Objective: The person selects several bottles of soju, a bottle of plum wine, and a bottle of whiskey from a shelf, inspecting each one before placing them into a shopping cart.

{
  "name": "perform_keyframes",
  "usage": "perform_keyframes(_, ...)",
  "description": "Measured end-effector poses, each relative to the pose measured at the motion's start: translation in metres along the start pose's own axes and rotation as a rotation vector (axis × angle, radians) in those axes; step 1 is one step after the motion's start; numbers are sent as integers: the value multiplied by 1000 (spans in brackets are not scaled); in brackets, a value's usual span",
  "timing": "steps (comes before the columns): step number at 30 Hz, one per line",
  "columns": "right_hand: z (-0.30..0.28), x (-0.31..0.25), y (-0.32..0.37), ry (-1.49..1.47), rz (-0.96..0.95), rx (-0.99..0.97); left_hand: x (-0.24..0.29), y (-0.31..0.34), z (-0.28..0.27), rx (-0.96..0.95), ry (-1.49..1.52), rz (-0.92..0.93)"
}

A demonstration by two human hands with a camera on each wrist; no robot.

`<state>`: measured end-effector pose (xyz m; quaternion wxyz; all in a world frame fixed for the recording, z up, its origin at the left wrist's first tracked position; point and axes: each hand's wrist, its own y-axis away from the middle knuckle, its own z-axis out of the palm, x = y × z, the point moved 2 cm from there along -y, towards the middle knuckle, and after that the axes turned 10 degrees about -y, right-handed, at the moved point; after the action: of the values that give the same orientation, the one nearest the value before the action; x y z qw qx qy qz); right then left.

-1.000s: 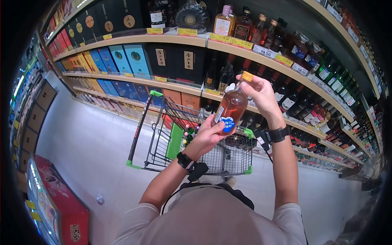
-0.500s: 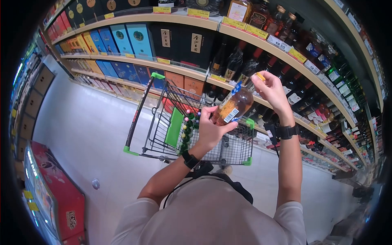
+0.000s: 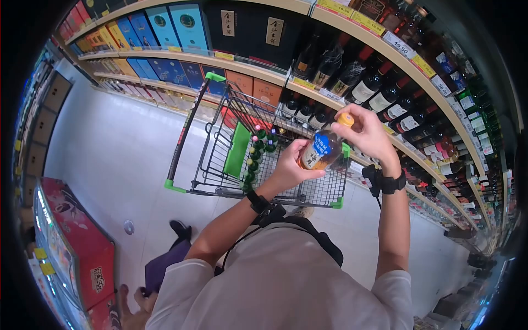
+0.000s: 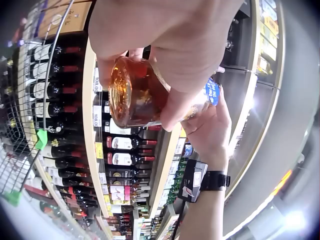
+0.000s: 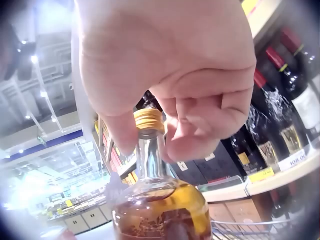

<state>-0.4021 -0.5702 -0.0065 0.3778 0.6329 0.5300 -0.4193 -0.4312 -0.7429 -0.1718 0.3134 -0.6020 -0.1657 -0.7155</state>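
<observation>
A glass bottle of amber liquor, with a blue tag and a pale label, is held tilted in front of the chest. My left hand grips its body low down, thumb along one side and fingers on the other. At the top end my right hand pinches the yellow cap and neck between thumb and fingers. From the left wrist, the bottle's round base shows amber liquid inside. Beneath the hands stands a shopping cart holding several green bottles.
Shelves of wine bottles curve along the front and right, with boxed bottles farther left. Price tags line the shelf edges. Behind at left are a red display case and another person's purple clothing.
The bottle has been turned about its length: its barcode side showed half a second ago, now the pale label and blue tag. The head view has tipped downward, and another person has appeared at lower left.
</observation>
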Motion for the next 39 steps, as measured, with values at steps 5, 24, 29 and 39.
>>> perform_keyframes(5,4,59,5,149,136,-14,-28,11,-5,101,-339,-174)
perform_keyframes(24,127,317,-29,367,386,-53,-86,91,-127,509,-280,-537)
perform_keyframes(29,165,360,-39,331,483,-61,-66,112,-130,550,-228,-645)
perform_keyframes(39,244,477,-64,346,563,-41,-40,152,-131,598,-309,-710)
